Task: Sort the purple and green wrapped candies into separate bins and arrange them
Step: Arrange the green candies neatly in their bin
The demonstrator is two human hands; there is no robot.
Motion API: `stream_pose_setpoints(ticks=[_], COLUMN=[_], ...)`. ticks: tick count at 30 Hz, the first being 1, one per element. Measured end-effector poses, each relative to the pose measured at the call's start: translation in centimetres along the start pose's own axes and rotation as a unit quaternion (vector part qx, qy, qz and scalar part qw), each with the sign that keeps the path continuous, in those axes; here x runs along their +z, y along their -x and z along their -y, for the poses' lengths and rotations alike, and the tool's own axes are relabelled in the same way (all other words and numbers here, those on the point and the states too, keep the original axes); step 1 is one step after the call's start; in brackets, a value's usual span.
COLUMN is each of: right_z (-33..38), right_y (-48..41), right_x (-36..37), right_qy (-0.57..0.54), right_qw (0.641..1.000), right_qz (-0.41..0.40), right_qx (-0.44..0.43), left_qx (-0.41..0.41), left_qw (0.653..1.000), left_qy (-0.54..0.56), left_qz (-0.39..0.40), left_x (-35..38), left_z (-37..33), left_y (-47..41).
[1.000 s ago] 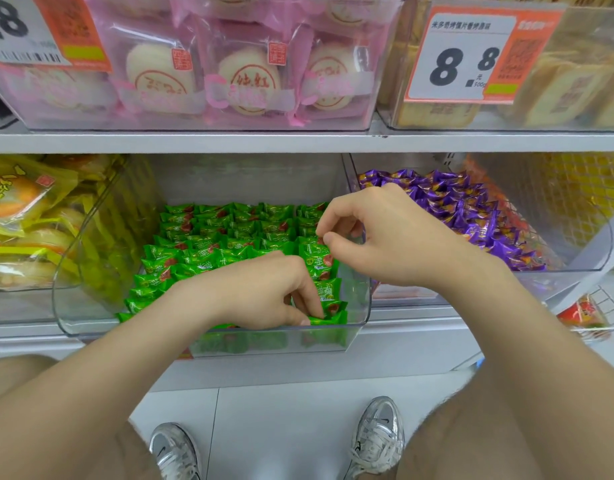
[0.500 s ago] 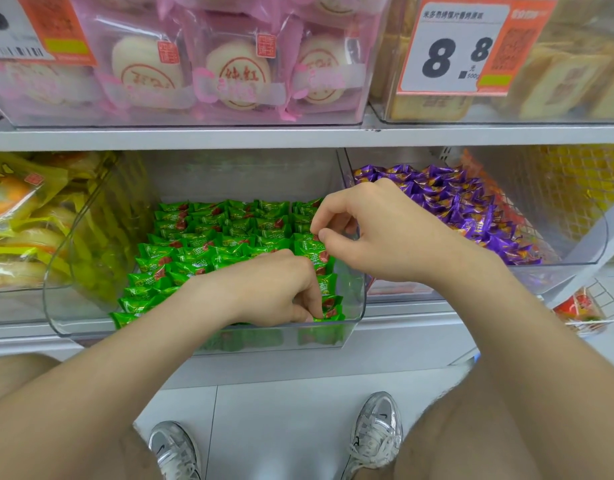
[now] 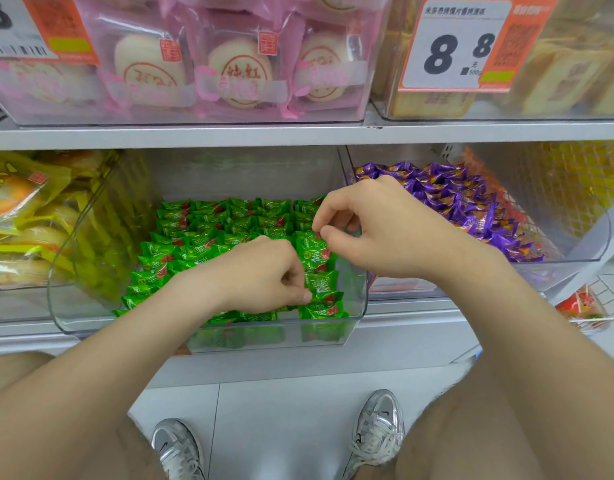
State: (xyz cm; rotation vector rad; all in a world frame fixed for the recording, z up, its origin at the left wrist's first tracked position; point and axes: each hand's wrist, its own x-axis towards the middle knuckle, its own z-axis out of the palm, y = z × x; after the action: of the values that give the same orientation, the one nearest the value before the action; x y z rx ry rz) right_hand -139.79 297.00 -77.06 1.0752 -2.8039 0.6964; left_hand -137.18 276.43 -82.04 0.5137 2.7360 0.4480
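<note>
Green wrapped candies (image 3: pixel 208 233) lie in neat rows inside a clear bin (image 3: pixel 362 306) at the middle of the lower shelf. Purple wrapped candies (image 3: pixel 471 209) fill the clear bin (image 3: pixel 589 237) to its right. My left hand (image 3: pixel 264 275) rests low in the green bin near its front, thumb and fingers pinching a green candy (image 3: pixel 321 284) in the right-hand column. My right hand (image 3: pixel 385 226) hovers over the same column further back, thumb and forefinger pinching the top edge of another green candy (image 3: pixel 310 252).
A bin of yellow packets (image 3: pixel 24 216) stands to the left. The shelf above holds pink-wrapped round cakes (image 3: pixel 239 71) and a price tag reading 8.8 (image 3: pixel 458 46). A wire basket (image 3: pixel 610 299) hangs at the far right. My shoes (image 3: pixel 378 431) stand on the white floor below.
Both hands stay in the green bin, making only small finger shifts on the right-hand column of candies. The view has drifted slightly.
</note>
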Motion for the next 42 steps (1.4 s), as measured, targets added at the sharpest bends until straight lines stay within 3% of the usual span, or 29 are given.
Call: stream_pose_setpoints(ticks=[5, 11, 20, 27, 34, 39, 42], right_z=[0.0, 0.0, 0.0, 0.1, 0.0, -0.1, 1.1], right_y=[0.0, 0.1, 0.0, 0.0, 0.0, 0.0, 0.1], right_x=[-0.1, -0.1, -0.2, -0.2, -0.2, 0.0, 1.3], right_qy=[-0.004, -0.006, -0.008, -0.007, 0.006, 0.072, 0.147], right_qw=[1.000, 1.000, 1.000, 1.000, 1.000, 0.996, 0.989], right_qz=[0.003, 0.004, 0.006, 0.008, -0.005, -0.051, -0.005], right_qx=[0.001, -0.002, -0.002, -0.002, -0.009, 0.008, 0.001], left_qx=[-0.090, -0.123, -0.091, -0.073, -0.033, -0.054, -0.105], left_qw=[0.993, 0.991, 0.993, 0.997, 0.998, 0.989, 0.991], left_qy=[-0.072, -0.040, -0.062, -0.035, 0.026, -0.038, -0.080], left_qz=[0.003, 0.035, -0.042, 0.016, -0.038, -0.130, -0.014], left_x=[1.1, 1.1, 0.7, 0.3, -0.8, -1.5, -1.8], left_z=[-1.6, -1.9, -1.6, -0.9, -0.4, 2.2, 4.0], left_y=[0.3, 0.3, 0.8, 1.0, 1.0, 1.2, 1.9])
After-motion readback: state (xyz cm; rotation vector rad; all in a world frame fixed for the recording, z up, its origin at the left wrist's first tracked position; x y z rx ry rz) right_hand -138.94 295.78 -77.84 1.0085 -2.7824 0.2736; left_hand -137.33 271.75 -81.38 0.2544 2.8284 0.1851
